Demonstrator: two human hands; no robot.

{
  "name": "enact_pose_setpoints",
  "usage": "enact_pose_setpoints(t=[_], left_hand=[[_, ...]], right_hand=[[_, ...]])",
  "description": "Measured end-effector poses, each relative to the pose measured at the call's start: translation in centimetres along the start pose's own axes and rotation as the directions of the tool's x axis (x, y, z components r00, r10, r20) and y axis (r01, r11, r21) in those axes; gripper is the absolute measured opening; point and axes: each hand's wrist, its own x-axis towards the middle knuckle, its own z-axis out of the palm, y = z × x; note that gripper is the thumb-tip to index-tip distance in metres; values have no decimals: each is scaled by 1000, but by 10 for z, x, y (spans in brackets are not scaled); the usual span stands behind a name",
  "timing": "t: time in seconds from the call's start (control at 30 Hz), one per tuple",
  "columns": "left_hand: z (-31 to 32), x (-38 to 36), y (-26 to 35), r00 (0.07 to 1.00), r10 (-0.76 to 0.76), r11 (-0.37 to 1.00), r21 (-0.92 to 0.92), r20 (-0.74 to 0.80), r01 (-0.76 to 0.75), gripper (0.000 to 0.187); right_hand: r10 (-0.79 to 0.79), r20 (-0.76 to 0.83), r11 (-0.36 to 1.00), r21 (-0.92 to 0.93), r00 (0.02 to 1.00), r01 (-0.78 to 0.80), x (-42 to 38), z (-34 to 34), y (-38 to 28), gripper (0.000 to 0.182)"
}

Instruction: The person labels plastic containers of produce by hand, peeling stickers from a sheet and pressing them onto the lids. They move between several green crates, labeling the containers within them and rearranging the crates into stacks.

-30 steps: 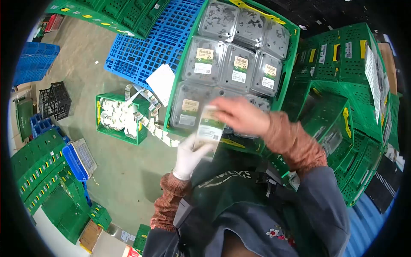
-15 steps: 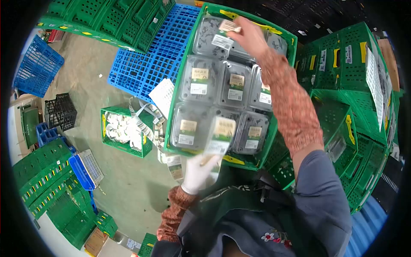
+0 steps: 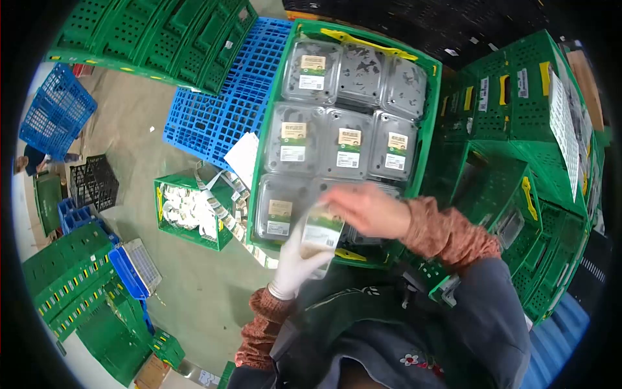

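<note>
- Clock directions are read from the middle of the head view unless stated.
- The left hand, in a white glove, is at about 6 to 7 o'clock; its grip is closed round a label strip, thumb across the front.
- The label strip slants at 6 o'clock, in front of the near edge of the large green crate.
- The bare right hand is at 4 to 5 o'clock, its fingers over the strip's 12 o'clock end; they are blurred, and I cannot tell whether this grip pinches a label.
- The large green crate sits at about 1 o'clock, holding clear lidded boxes in three rows.
- By that crate's own clock, the 11 o'clock box carries a label, as do the three in the middle row and the one near 7 to 8.
- The boxes at 12 and between 1 and 2 show bare lids; those near 5 to 6 are partly covered by the right hand and the strip.
- At 9 o'clock a small green crate on the floor holds bundled label strips, some trailing out over its side.
- At 10 o'clock lies a paper sheet, overlapping a blue pallet.
- Stacked green crates stand between 2 and 3 o'clock.
</note>
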Motion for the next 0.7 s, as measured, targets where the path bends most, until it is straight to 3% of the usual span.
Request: enact_pose_setpoints(t=[0.03, 0.07, 0.13, 0.23, 0.3, 0.33, 0.37, 0.4, 0.43, 0.5, 0.53, 0.6, 0.63, 0.7], left_hand=[[3, 6, 4, 998, 66, 996, 64, -4, -66, 63], [4, 13, 2, 996, 62, 997, 49, -59, -59, 50], [5, 27, -4, 984, 46, 999, 19, -173, -44, 25], [22, 38, 7, 968, -9, 995, -99, -252, -17, 10], [33, 39, 8, 984, -30, 999, -38, -178, 24, 12], [36, 39, 9, 988, -43, 999, -11, -146, 42, 13], [37, 38, 16, 990, -81, 997, 5, -118, 82, 15], [37, 38, 15, 989, -85, 996, 21, -117, 88, 16], [38, 37, 14, 990, -85, 995, 38, -115, 90, 16], [34, 34, 2, 994, -64, 993, 90, -85, 71, 18], [36, 33, 1, 995, -63, 996, 55, -77, 67, 18], [40, 30, 2, 996, -58, 998, -19, -60, 57, 18], [39, 29, 5, 995, -63, 998, -9, -83, 62, 18], [40, 29, 10, 990, -61, 998, -2, -130, 61, 18]], right_hand=[[-5, -50, 1000, 17, 999, 6, -7, 7, -5, 25], [-11, -101, 999, 34, 995, 15, -10, 13, -9, 21], [10, -211, 993, -113, 978, -35, -15, 14, -7, 11], [-15, -313, 987, -159, 949, -37, -12, -1, 4, 9], [-238, -209, 761, -646, 949, 49, 1, -27, 39, 5], [-217, -294, 706, -705, 931, -59, 14, -56, 60, 6], [-76, -353, 734, -653, 932, -188, 29, -89, 72, 10], [-164, -501, 770, -604, 850, -207, 46, -118, 101, 14], [-141, -584, 814, -528, 800, -242, 63, -146, 141, 23], [-27, -491, 764, -571, 871, -299, 95, -178, 189, 30], [86, -394, 742, -588, 915, -322, 108, -184, 219, 44], [294, -322, 558, -707, 900, -435, 118, -165, 230, 54], [384, -357, 495, -699, 852, -516, 117, -160, 217, 67], [183, -534, 470, -690, 825, -551, 98, -139, 168, 74]])
